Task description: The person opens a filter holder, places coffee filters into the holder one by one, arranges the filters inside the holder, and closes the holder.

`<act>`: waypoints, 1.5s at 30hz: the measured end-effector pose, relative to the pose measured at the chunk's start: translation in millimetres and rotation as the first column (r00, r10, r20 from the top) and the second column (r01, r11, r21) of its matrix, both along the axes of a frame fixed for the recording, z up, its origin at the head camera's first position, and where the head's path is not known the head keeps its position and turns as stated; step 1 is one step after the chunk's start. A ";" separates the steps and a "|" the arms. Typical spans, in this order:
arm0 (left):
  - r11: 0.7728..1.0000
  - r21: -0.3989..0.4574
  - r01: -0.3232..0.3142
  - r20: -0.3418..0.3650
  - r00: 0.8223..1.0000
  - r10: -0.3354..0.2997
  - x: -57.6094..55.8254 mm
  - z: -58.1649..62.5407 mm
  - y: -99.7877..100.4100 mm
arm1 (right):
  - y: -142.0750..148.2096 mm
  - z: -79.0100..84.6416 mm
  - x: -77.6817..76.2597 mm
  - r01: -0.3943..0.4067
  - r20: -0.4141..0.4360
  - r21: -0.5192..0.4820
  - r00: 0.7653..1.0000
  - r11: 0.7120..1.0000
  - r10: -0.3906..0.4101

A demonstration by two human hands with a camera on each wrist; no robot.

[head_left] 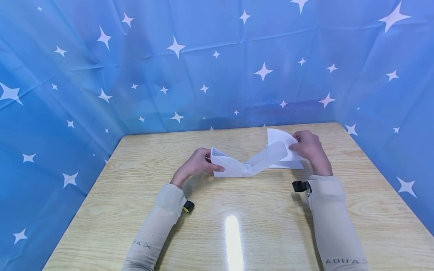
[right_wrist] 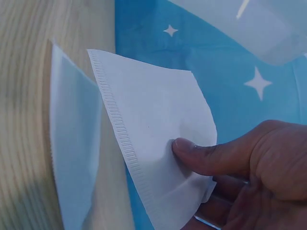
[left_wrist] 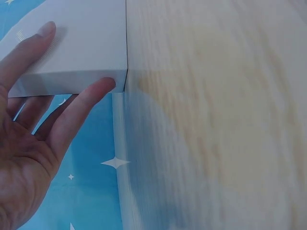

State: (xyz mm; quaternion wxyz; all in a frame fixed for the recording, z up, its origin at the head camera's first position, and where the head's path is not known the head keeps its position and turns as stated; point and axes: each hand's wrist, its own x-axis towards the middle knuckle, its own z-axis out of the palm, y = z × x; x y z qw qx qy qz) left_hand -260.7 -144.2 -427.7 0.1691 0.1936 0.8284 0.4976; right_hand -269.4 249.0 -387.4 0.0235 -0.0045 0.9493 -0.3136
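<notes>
My left hand [head_left: 200, 162] grips the left end of a white box [head_left: 228, 167] near the back of the table. Its thumb lies on one face and its other fingers are partly hidden; the left wrist view shows a fingertip against the box's edge [left_wrist: 72, 79]. A translucent lid [head_left: 266, 160] slants up to the right from the box. Beyond the lid, my right hand [head_left: 307, 146] pinches a white paper coffee filter [right_wrist: 148, 110] with a crimped edge, thumb on its near face. Another white filter [right_wrist: 74, 139] stands on the table below it.
The wooden table [head_left: 264, 226] carries a bright light reflection near its front. A blue curtain with white stars [head_left: 217, 75] hangs behind the table and along both sides. Small black cameras [head_left: 300, 186] sit at both wrists.
</notes>
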 end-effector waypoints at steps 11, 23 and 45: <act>1.000 0.005 -0.003 0.006 1.000 0.003 0.3 0.1 -0.4 | -6.1 18.7 7.1 0.006 -0.069 0.002 0.998 1.000 -0.006; 1.000 0.018 0.006 0.016 1.000 -0.006 0.4 0.8 2.7 | -10.6 28.8 12.6 0.021 -0.135 0.000 0.991 1.000 -0.021; 1.000 0.011 0.001 0.017 1.000 -0.001 0.8 0.7 3.3 | -25.8 51.3 23.3 0.023 -0.218 -0.024 0.976 0.999 -0.028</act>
